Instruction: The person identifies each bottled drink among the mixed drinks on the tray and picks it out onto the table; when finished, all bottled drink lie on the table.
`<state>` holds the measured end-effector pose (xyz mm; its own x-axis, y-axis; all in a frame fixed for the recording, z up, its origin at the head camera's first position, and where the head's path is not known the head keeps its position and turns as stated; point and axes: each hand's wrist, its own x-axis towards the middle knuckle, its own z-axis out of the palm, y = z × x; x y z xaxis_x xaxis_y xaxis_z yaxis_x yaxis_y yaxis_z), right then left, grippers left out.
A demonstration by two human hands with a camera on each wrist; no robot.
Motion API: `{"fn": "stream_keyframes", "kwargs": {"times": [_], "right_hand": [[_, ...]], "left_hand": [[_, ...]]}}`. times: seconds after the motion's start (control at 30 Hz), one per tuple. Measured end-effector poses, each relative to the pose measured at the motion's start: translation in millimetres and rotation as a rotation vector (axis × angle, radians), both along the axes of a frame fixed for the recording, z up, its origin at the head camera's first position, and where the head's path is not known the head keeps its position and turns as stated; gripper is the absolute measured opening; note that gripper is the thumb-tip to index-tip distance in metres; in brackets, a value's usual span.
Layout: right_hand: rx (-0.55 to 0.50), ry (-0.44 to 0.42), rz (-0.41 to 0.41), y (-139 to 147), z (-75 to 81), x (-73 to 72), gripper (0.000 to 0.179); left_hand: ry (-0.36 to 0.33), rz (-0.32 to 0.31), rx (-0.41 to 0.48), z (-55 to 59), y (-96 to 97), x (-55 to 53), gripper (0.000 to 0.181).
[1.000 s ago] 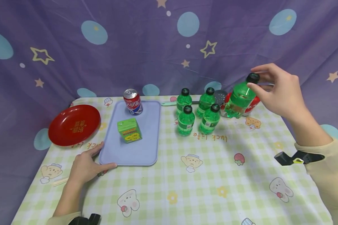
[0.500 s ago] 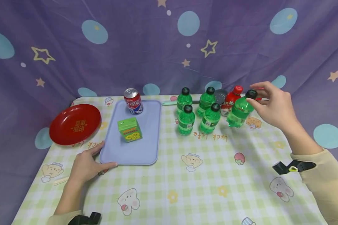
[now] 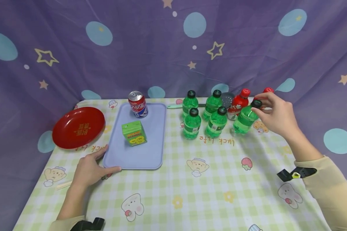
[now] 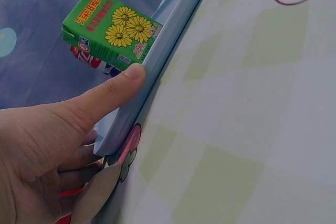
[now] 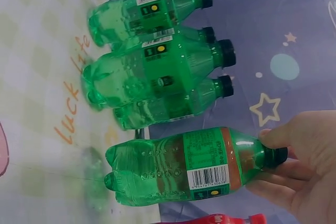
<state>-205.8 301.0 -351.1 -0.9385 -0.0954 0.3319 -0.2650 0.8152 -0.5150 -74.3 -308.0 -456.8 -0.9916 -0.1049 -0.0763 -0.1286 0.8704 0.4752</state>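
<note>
My right hand [image 3: 277, 112] pinches a green soda bottle [image 3: 244, 120] by its black cap and neck. The right wrist view shows the bottle [image 5: 173, 169] slightly tilted, its base just over the cloth. Several like bottles stand to its left, the closest being a green bottle [image 3: 216, 123]. At the near left corner of a blue tray [image 3: 150, 154] rests my left hand [image 3: 88, 170]. Its thumb lies straight along the near rim and the index finger reaches along the left side; the other fingers are partly hidden. On the tray stand a green drink carton [image 3: 134, 134] and a cola can [image 3: 138, 105].
Left of the tray lies a red plate [image 3: 78, 128]. Behind the held bottle stand a red bottle [image 3: 239, 104] and another red-capped bottle [image 3: 268, 90], mostly hidden. A skimmer [image 3: 227, 98] lies along the back edge, before a purple curtain [image 3: 150, 48].
My right hand has lowered the green bottle toward the table and moved slightly left. Red bottles behind it have come into view. My left hand stays at the tray corner.
</note>
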Motion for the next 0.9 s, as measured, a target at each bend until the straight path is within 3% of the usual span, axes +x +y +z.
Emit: {"fn": "stream_keyframes", "kwargs": {"times": [0.33,0.57,0.9], "right_hand": [[-0.014,-0.028,0.004,-2,-10.3,-2.7,0.042],[-0.002,0.005,0.002,-3,-17.7,-3.4,0.041],[-0.008,-0.002,0.017,-2,-18.0,-3.9,0.044]], "left_hand": [[-0.001,-0.007,0.002,1.7,2.3,-0.4,0.120],[-0.003,-0.003,0.007,1.1,1.8,0.0,0.120],[0.007,-0.003,0.002,-0.4,-0.3,0.5,0.120]]}}
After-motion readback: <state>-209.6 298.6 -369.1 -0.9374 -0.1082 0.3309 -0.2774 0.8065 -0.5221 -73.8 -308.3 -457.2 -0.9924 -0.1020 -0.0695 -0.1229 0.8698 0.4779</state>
